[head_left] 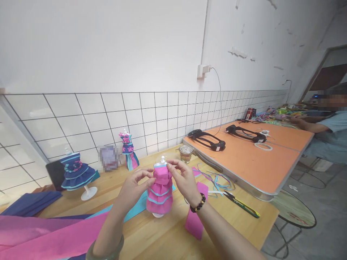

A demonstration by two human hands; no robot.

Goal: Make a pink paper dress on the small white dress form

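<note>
A small white dress form stands upright on the wooden table, wearing a pink tiered dress with light blue trim lines. At the left side of its bodice is my left hand, thumb and fingertips closed on the pink fabric. My right hand pinches the upper right edge of the bodice near the shoulder. Pink material lies just right of the dress, partly under my right wrist. Behind my left forearm, a light blue strip runs along the table.
Two dressed forms, one blue and one pink-and-blue, stand at the back left. Yellow-green snips, cords and a glass jar are at right. Black headsets rest on an orange table. A person sits far right.
</note>
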